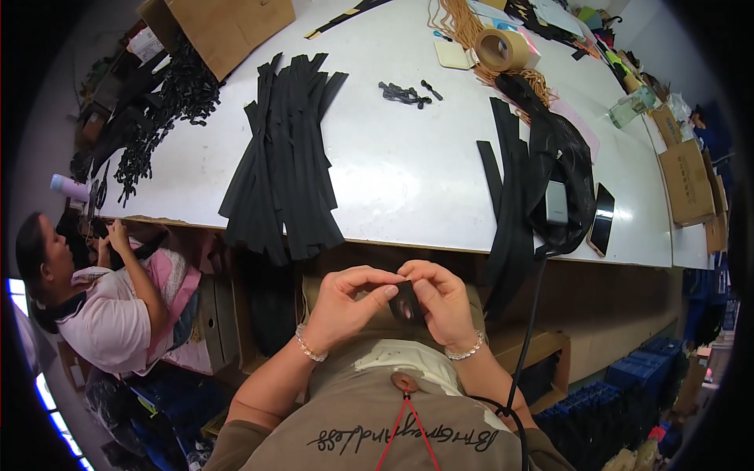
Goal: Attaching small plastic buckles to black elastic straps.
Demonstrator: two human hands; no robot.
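Note:
In front of my lap, just below the table's edge, my left hand (352,297) and my right hand (438,297) come together. Between them is a short piece of black strip (407,304), its lower end hanging down. My left thumb and forefinger pinch its upper left side; the right thumb and fingers grip its top right corner. Fine detail on the piece is too small to make out. On the table beyond lie a large pile of long black strips (287,157), to the left, and a smaller stack of black strips (510,188), to the right.
Small black pieces (404,93) lie on the white table (377,173). At right are a black mesh bag (561,141), a phone (602,220) and a tape roll (501,50). A cardboard box (228,31) stands back left. Another person (110,306) sits at left.

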